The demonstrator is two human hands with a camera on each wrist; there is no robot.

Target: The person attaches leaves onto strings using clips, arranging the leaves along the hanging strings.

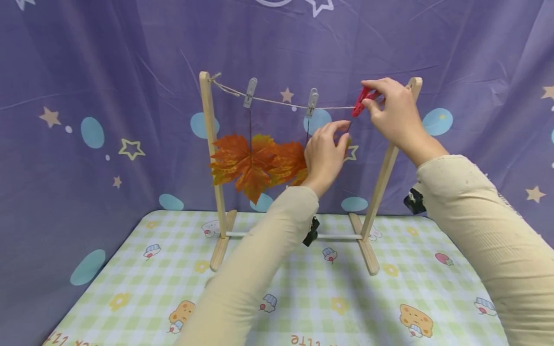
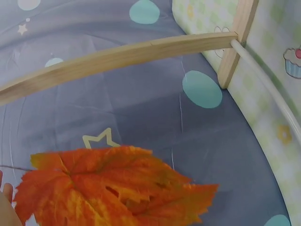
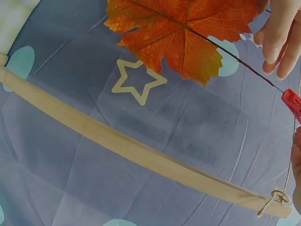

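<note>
My right hand (image 1: 396, 108) pinches a red clothespin (image 1: 360, 102) on the twine at its right part. The clothespin's tip meets the thin dark stem (image 3: 244, 63) of an orange leaf (image 3: 183, 28), which hangs below. Close beside that stem is my left hand (image 1: 326, 151), its fingers (image 3: 276, 40) extended and apart from the stem in the right wrist view. In the left wrist view the orange leaf (image 2: 108, 183) shows large. From two grey clothespins, one left (image 1: 250, 92) and one mid-line (image 1: 312, 102), hang a full maple leaf (image 1: 246, 166) and a partly hidden one (image 1: 287, 161).
A wooden frame with a left post (image 1: 212, 144) and right post (image 1: 381, 187) holds the twine (image 1: 281, 102). A white rod (image 1: 337, 236) joins its feet. It stands on a checked tablecloth (image 1: 143, 283) before a purple curtain (image 1: 130, 57).
</note>
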